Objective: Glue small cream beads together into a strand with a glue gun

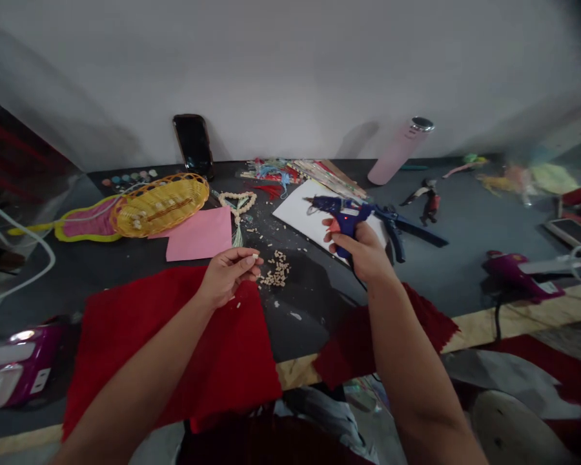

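My right hand [361, 248] is wrapped round the handle of a blue hot glue gun [346, 219], its nozzle pointing left over a white sheet of paper [295, 210]. A small red light glows on the gun's side. Between thumb and fingertips, my left hand [230, 274] pinches a small pale wooden piece [255, 256]. Right beside that hand lies a loose pile of similar small wooden pieces [277, 270]. Beyond it rests a triangle of pale beads [238, 203] with a light green tassel. Red felt [174, 342] lies under my left forearm.
A yellow woven basket [164, 206] and pink felt [201, 236] lie to the left. A phone [193, 145] leans on the wall; a pink bottle [399, 152] stands back right. Dark pliers-like tools [407, 226] lie beyond my right hand. Purple devices [518, 274] sit at both sides.
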Available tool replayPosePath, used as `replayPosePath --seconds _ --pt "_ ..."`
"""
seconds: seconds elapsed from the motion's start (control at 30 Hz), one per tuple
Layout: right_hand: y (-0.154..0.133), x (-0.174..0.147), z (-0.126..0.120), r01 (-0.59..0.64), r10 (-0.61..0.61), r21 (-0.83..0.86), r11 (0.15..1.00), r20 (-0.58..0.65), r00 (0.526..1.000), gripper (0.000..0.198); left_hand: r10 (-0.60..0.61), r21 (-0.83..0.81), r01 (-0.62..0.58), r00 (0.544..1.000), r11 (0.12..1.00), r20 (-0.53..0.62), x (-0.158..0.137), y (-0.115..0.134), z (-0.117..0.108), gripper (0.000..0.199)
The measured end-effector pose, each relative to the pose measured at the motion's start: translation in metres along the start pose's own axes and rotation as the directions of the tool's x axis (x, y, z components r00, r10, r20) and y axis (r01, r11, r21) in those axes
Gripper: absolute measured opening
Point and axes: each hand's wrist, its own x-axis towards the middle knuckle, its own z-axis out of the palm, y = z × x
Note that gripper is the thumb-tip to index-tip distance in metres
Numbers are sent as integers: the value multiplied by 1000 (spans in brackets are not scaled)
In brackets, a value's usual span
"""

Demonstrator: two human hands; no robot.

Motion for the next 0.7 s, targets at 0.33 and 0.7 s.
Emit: replayPosePath --seconds 0.33,0.7 --pt "5 -16 23 14 23 -64 998 531 847 29 50 -83 -51 999 995 -16 7 3 -9 19" --pt "11 -14 24 36 40 -127 991 550 834 28 10 -88 -12 1000 996 -22 9 3 -10 22"
